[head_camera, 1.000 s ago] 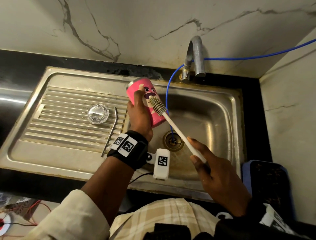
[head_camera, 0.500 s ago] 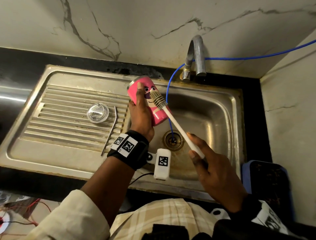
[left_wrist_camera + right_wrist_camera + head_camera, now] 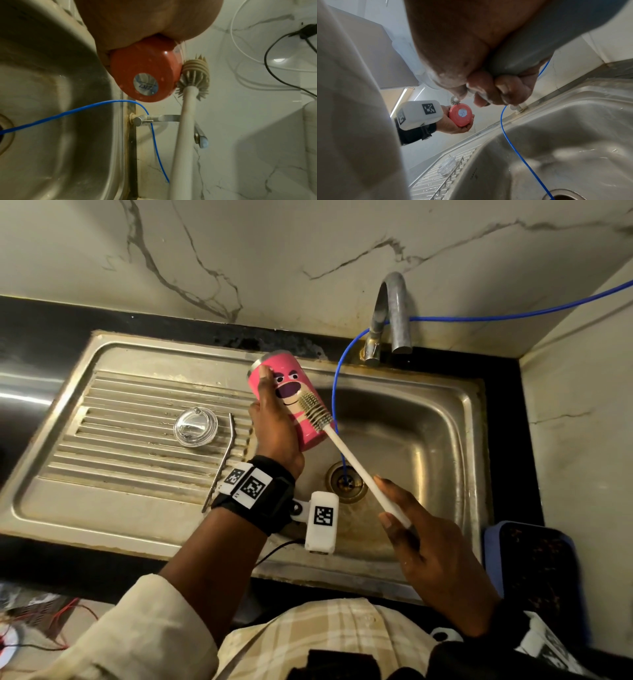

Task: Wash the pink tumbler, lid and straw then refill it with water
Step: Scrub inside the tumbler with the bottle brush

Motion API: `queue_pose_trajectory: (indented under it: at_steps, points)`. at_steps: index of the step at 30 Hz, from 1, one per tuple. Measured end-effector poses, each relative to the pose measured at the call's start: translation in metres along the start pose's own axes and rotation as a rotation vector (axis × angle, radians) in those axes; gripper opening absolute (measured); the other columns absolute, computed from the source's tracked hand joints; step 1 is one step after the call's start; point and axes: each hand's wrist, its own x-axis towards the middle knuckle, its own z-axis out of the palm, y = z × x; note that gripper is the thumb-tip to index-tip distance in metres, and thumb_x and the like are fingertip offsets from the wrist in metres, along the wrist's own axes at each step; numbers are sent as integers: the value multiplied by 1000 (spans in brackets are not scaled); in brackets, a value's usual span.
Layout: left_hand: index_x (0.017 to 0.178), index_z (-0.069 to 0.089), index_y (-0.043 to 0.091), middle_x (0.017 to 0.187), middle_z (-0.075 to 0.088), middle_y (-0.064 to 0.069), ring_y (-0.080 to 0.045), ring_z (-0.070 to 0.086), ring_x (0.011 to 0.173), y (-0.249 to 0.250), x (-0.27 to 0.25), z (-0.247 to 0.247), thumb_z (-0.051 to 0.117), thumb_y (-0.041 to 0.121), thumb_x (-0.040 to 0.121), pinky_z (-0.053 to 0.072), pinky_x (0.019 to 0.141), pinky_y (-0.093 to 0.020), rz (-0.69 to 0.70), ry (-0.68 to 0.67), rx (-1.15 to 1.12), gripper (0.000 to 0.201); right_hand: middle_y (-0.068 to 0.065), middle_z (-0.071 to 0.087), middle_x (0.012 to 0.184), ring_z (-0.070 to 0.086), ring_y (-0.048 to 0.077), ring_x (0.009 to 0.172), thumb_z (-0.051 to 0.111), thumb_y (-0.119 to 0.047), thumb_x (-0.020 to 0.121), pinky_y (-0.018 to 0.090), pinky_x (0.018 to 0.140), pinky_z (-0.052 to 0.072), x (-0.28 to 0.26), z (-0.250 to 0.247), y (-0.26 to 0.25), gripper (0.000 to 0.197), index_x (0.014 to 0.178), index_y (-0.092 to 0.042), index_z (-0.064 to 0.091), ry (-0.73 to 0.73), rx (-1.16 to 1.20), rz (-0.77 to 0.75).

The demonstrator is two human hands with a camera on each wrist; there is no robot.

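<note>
My left hand [image 3: 274, 419] grips the pink tumbler [image 3: 291, 392] with a cartoon bear face, tilted above the sink's left rim. Its pink base [image 3: 145, 75] with a round sticker faces the left wrist camera and shows small in the right wrist view [image 3: 460, 116]. My right hand [image 3: 428, 549] grips the white handle of a bottle brush [image 3: 356, 463]; its bristled head [image 3: 313, 410] presses against the tumbler's outer side [image 3: 193, 75]. The clear lid [image 3: 195, 426] and the metal straw [image 3: 219, 463] lie on the ribbed drainboard.
The steel sink [image 3: 455, 446] has a drain [image 3: 344, 481] with a thin blue tube [image 3: 337, 392] running into it. The tap [image 3: 390, 316] stands at the back wall. A blue tray [image 3: 534, 570] sits at the right on the black counter.
The brush head has slid down the tumbler's side toward its base, and my right hand has drawn back a little. My left hand keeps the tumbler almost in place.
</note>
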Motion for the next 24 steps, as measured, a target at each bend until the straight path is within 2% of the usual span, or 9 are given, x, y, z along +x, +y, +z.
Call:
queue_pose_trajectory:
  at_steps: [2,5,10,13,15,17,20,22,24]
  points:
    - [145,47,18,129,71,-17,-35,75,109,1,3,-2,63,84,75,59,91,-63,-2,39,-8,98,-33,56,65,58,-5,54,57,-31,105,2,59,36,-2,-1,1,52,155,-41,47,-9,2,3]
    - [147,47,19,130,70,-16,-32,75,110,-4,-2,2,55,78,84,60,91,-60,22,47,7,86,-32,55,64,57,-4,54,55,-34,106,3,57,35,4,1,0,51,156,-40,47,-3,-5,12]
    - [146,47,16,129,70,-19,-34,75,108,-4,1,4,51,71,97,63,85,-56,45,69,7,74,-41,55,67,57,-10,55,57,-30,106,1,55,35,4,4,0,49,154,-34,50,-2,-1,11]
    - [146,47,11,128,70,-21,-34,75,105,2,7,0,54,75,89,65,78,-50,63,94,3,86,-42,56,68,58,-12,56,59,-28,105,-2,58,36,-2,0,-2,49,153,-32,52,-13,8,24]
    - [145,49,15,129,70,-19,-34,74,109,2,5,1,55,78,81,63,86,-54,41,70,3,90,-41,56,67,57,-10,54,59,-27,105,-1,57,35,1,0,-3,49,154,-31,52,-7,15,21]
    - [143,52,20,128,71,-17,-33,73,112,-3,1,4,53,79,84,60,93,-57,34,24,5,83,-39,55,66,56,-7,53,57,-30,106,2,55,36,7,2,-4,50,155,-33,49,0,-1,3]
    - [137,57,18,118,74,-14,-30,74,107,-7,-1,5,49,75,94,61,88,-49,41,2,-18,72,-45,54,69,56,-10,54,55,-32,107,4,56,38,11,5,-4,50,156,-34,47,6,2,-7]
    - [138,55,17,119,73,-13,-30,74,107,-2,0,3,59,82,82,61,86,-49,38,30,-39,86,-45,55,70,57,-10,54,56,-30,106,3,57,38,8,4,-3,49,154,-35,49,-9,14,-11]
    - [141,51,17,125,71,-13,-32,74,108,3,3,1,75,91,56,61,89,-55,10,89,-48,115,-43,56,71,58,-10,55,57,-30,105,0,59,36,4,1,-2,48,153,-34,51,-13,28,-7]
